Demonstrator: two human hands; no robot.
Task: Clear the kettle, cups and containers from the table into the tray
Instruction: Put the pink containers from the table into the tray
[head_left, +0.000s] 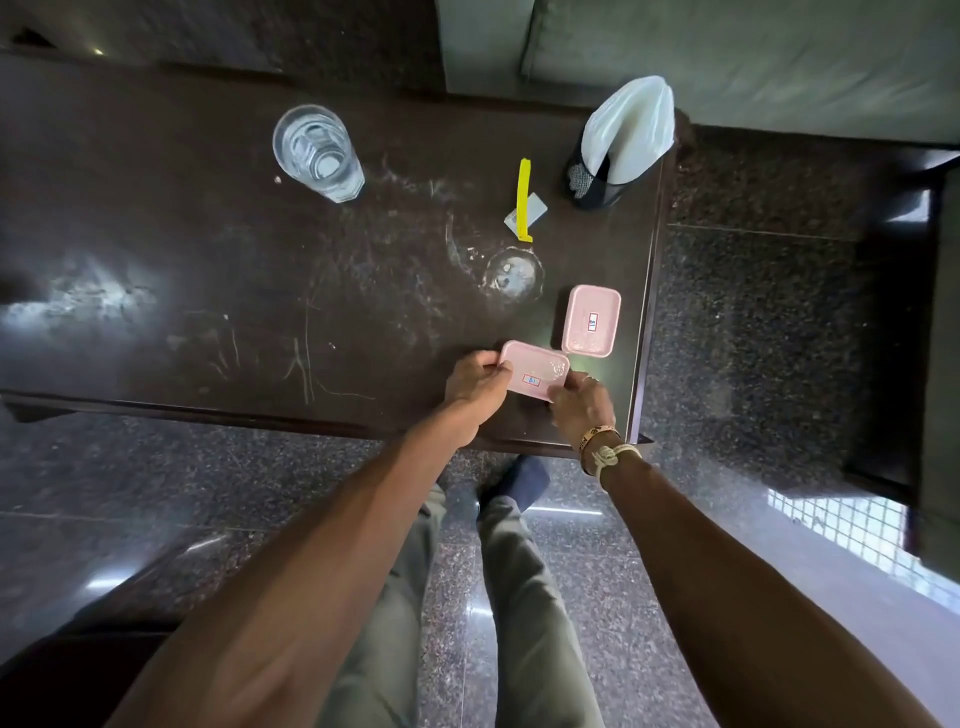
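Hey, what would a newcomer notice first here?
The left hand and right hand grip a pink container at the near right edge of the dark table, with a second pink container just beyond it. A glass of water stands far left, and white napkins fill a black mesh holder at the far right corner.

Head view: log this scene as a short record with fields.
near container: pink, at near edge of table
left hand: holds its left end
right hand: holds its right end
far container: pink, no hand on it, just beyond the near one
glass: upright, water inside, far left
napkin holder: black mesh, far right corner
yellow stick: lies flat beside the holder
tray: not in view
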